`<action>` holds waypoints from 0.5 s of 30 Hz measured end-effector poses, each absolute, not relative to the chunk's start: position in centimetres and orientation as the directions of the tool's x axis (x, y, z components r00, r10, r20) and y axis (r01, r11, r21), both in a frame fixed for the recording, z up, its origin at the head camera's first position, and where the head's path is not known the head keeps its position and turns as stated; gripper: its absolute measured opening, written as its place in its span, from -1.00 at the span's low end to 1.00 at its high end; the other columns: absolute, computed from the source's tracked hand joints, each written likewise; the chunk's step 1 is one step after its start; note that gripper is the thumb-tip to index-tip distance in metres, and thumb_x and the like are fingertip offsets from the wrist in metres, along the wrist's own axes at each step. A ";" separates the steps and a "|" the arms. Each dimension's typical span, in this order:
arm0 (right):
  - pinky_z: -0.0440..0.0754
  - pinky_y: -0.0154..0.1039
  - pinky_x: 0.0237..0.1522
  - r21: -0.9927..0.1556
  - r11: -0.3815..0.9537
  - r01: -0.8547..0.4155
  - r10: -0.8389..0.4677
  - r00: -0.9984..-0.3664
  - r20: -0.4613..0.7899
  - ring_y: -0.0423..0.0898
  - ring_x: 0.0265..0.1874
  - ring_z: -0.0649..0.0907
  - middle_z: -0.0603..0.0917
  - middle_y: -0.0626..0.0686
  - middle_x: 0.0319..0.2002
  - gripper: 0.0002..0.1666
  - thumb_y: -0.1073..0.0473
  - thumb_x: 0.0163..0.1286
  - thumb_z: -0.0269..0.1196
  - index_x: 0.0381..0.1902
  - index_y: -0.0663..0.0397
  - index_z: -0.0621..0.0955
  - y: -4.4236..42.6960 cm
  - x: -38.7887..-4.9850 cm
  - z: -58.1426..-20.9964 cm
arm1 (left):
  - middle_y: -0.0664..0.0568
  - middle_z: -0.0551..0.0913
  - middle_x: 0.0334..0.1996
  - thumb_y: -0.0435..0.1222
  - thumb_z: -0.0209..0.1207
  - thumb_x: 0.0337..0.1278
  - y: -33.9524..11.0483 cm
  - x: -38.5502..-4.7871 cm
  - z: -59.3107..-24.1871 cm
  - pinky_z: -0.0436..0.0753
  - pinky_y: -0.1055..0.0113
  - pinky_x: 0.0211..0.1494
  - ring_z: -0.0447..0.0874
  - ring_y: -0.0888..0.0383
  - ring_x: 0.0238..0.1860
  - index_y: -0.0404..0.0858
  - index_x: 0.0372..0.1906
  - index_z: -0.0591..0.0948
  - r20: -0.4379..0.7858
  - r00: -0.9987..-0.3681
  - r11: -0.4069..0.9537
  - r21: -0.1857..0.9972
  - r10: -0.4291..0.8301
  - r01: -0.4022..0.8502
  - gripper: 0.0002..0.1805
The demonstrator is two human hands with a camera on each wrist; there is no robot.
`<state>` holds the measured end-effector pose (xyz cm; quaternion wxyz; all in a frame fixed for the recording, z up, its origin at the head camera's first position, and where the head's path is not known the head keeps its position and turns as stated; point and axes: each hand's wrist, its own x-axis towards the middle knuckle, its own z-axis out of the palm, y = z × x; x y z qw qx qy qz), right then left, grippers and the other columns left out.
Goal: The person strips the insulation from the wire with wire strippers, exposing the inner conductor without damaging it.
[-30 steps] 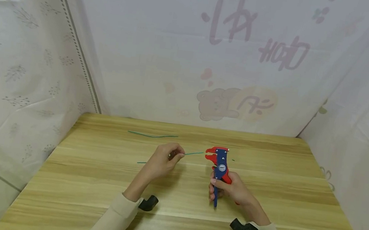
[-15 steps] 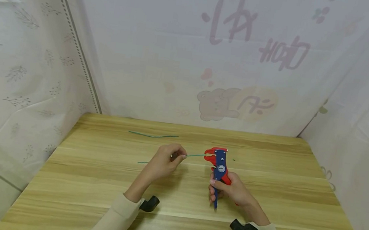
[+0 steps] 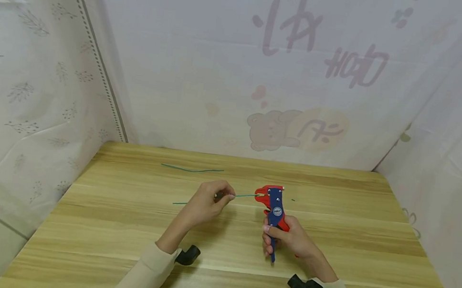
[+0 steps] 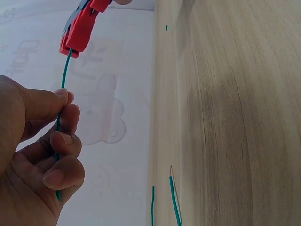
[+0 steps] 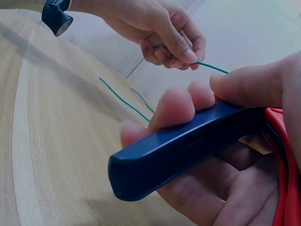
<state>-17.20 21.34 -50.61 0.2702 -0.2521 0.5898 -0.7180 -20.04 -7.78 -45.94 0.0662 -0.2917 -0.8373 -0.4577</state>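
My left hand [image 3: 208,201] pinches a green wire [image 3: 245,195] between thumb and fingertips, its tail lying along the palm in the left wrist view. My right hand [image 3: 289,235] grips a red and blue wire stripper [image 3: 275,200] by its handles, head up and handles down. The far end of the held wire sits between the stripper's red jaws, and how deep it goes is hidden. From the right wrist, the blue handle [image 5: 183,136] fills the foreground, with fingers curled around it.
A second green wire [image 3: 192,170] lies at the back of the wooden table [image 3: 117,226]. Another green wire [image 3: 179,203] lies partly behind the left hand. One lying wire [image 4: 174,200] shows a bare copper tip. A tiny green offcut [image 3: 293,200] lies right of the stripper.
The held wire's end was just outside the stripper's jaws and is now between them. The stripper's head has shifted slightly left and down, the left hand slightly right.
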 end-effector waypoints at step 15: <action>0.75 -0.12 -0.46 -0.978 -0.191 0.082 -0.679 -0.731 0.071 -0.11 -0.63 0.63 0.52 0.03 -0.53 -0.86 0.34 0.63 0.07 -0.12 0.37 0.37 21.0 -17.0 -50.6 | 0.05 0.65 -0.39 -0.44 0.25 0.42 -7.7 -19.8 -45.6 0.52 0.42 -0.39 0.46 0.23 -0.45 -0.25 -0.21 0.68 0.382 -0.818 0.412 0.724 0.429 0.554 -0.94</action>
